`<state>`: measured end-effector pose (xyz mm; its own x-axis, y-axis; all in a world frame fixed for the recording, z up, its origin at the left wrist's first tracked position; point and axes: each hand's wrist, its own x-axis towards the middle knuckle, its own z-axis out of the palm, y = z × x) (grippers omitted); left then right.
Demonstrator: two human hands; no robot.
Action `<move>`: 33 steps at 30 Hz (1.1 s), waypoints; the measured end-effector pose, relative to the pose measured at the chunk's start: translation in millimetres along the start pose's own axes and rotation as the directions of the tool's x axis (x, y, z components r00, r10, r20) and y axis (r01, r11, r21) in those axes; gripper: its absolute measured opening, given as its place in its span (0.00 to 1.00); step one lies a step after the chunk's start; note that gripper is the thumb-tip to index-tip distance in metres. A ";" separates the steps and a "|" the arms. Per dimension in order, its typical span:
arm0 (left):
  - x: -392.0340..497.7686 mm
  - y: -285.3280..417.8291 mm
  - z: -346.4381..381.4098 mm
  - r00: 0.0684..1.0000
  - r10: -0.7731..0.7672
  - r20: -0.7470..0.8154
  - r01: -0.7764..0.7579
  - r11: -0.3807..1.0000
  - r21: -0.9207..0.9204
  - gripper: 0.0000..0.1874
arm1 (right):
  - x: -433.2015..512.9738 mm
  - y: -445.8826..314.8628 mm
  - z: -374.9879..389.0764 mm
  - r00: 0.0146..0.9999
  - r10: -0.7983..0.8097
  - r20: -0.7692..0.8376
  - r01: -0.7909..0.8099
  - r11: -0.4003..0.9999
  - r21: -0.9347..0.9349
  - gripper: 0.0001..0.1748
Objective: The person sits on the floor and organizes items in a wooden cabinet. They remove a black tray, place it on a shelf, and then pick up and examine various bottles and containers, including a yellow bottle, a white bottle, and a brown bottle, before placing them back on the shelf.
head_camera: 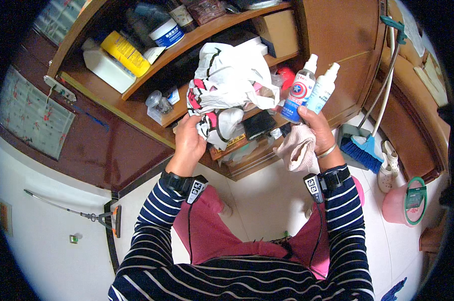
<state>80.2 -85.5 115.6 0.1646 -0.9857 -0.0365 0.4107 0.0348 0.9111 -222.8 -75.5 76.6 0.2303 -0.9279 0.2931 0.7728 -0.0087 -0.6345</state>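
My left hand [190,140] grips the lower left edge of a white plastic bag [230,75] with pink and black print, which hangs bunched before the wooden shelves. In my right hand [317,126] are two spray bottles side by side: a clear one with a blue and white label [298,94] and a white one [325,88], both with nozzles up. A pale pink cloth [296,148] hangs beneath that hand; whether my fingers pinch it is hard to tell.
The shelves [197,37] hold a yellow container [125,53], a blue and white tub [166,34], a clear jar [159,102] and a cardboard box [278,33]. To the right stand a blue broom [362,154], a dustpan [349,131], white clogs [387,169] and a pink bucket [396,207].
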 end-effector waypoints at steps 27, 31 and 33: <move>-31.9 -16.4 35.0 0.729 0.587 0.352 -0.633 0.384 0.672 0.21 | 2.5 39.0 7.4 0.990 0.106 0.088 -0.099 0.992 -0.083 0.33; -39.0 -15.4 31.2 0.627 0.465 0.625 -0.709 0.009 0.705 0.39 | 3.2 39.8 14.9 0.985 0.149 0.091 -0.145 0.988 -0.051 0.33; -40.5 -20.0 34.4 0.692 0.555 0.462 -0.635 0.162 0.756 0.42 | 2.9 43.3 16.2 0.984 0.145 0.103 -0.140 0.989 -0.056 0.34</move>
<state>34.4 -51.9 113.0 -0.0723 -0.7388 0.6701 -0.7153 0.5066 0.4813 -179.1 -72.6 61.5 0.4000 -0.8759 0.2700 0.6986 0.1006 -0.7084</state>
